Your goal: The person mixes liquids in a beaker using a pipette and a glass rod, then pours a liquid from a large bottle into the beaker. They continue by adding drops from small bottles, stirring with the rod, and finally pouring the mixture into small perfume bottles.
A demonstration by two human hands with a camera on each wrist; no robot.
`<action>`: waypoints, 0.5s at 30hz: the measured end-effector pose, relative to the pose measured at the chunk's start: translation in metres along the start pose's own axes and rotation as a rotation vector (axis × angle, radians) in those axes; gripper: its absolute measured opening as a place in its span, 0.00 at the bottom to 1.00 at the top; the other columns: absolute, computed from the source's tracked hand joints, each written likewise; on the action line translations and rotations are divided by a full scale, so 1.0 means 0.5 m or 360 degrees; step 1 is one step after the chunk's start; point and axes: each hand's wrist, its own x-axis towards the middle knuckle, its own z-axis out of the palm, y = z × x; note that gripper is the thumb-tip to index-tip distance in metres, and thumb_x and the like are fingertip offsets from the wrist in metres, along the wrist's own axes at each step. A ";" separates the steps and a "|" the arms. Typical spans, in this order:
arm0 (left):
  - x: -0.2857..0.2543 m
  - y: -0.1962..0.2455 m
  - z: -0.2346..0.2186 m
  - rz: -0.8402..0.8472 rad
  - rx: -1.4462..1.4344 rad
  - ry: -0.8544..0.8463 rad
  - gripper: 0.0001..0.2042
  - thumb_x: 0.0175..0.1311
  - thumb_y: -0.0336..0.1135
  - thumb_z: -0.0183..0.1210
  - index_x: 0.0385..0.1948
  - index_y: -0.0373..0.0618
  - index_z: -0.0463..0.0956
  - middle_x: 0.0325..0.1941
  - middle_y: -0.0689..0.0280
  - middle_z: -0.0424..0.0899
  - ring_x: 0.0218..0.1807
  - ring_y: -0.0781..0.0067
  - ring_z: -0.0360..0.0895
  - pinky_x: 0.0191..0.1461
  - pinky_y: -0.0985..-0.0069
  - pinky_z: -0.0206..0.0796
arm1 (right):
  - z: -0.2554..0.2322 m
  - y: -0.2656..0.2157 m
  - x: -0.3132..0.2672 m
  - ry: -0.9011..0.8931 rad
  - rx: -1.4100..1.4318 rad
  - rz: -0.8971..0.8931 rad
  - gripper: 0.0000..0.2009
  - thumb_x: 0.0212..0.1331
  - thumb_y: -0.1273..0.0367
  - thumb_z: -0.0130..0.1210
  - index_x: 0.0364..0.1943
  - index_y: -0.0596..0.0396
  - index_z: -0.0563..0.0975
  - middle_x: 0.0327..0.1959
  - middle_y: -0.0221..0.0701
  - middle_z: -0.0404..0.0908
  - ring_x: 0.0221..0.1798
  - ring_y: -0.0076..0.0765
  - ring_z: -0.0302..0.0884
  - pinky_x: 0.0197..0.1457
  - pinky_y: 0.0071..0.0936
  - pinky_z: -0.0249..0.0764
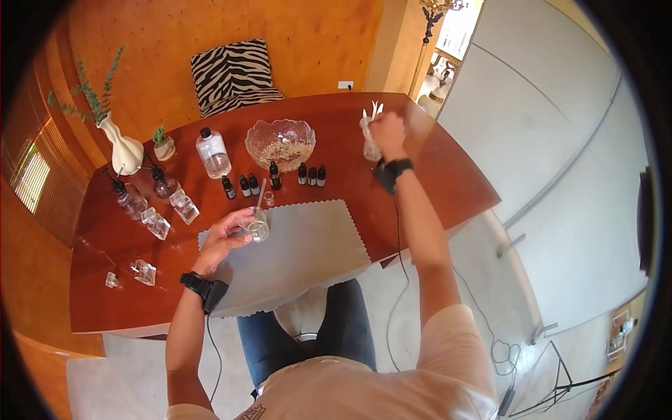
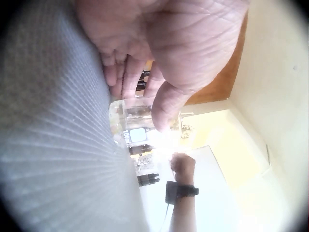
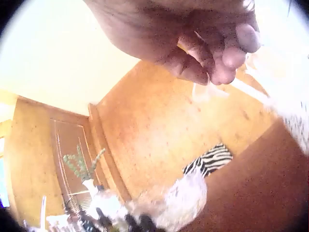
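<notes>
My left hand (image 1: 225, 236) holds a small glass beaker (image 1: 258, 228) above the grey mat (image 1: 308, 234), thumb on one side and fingers on the other. A thin clear rod (image 1: 262, 192) rises at the beaker's rim. In the left wrist view, printed marks show on the beaker (image 2: 137, 113) beside my left hand (image 2: 164, 53). My right hand (image 1: 389, 134) is at the top of a clear jar (image 1: 371, 150) of white strips at the back right. The right wrist view shows my right hand (image 3: 203, 43) with its fingertips pinching a white strip (image 3: 250, 91).
Several black-capped dropper bottles (image 1: 275, 176) stand behind the mat, with a glass bowl (image 1: 281, 143) and a large clear bottle (image 1: 213, 154) farther back. Glass blocks (image 1: 155, 223), a white vase (image 1: 123, 148) and a small cactus pot (image 1: 164, 147) are on the left. A cable (image 1: 400, 280) hangs from my right wrist.
</notes>
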 end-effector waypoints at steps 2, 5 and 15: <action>-0.001 0.001 0.001 0.0000 0.0021 0.0009 0.29 0.61 0.32 0.68 0.67 0.47 0.72 0.60 0.67 0.83 0.62 0.75 0.74 0.71 0.71 0.57 | 0.036 0.121 0.106 -0.0267 -0.0110 0.0097 0.09 0.53 0.63 0.60 0.28 0.51 0.87 0.33 0.47 0.87 0.40 0.58 0.86 0.48 0.51 0.81; -0.002 -0.001 0.000 -0.0004 -0.0039 0.0014 0.30 0.61 0.31 0.68 0.67 0.47 0.71 0.60 0.67 0.83 0.63 0.74 0.74 0.71 0.71 0.57 | -0.003 0.138 0.056 -0.0385 0.0018 0.0134 0.08 0.55 0.66 0.59 0.32 0.49 0.87 0.37 0.46 0.88 0.40 0.53 0.87 0.46 0.47 0.83; 0.003 0.004 0.004 0.0099 0.0201 -0.0062 0.36 0.58 0.34 0.71 0.70 0.48 0.67 0.65 0.63 0.79 0.68 0.69 0.71 0.73 0.67 0.55 | 0.017 -0.153 -0.295 -0.1765 0.1391 -0.0075 0.17 0.66 0.65 0.63 0.53 0.60 0.81 0.22 0.27 0.80 0.20 0.15 0.73 0.22 0.15 0.63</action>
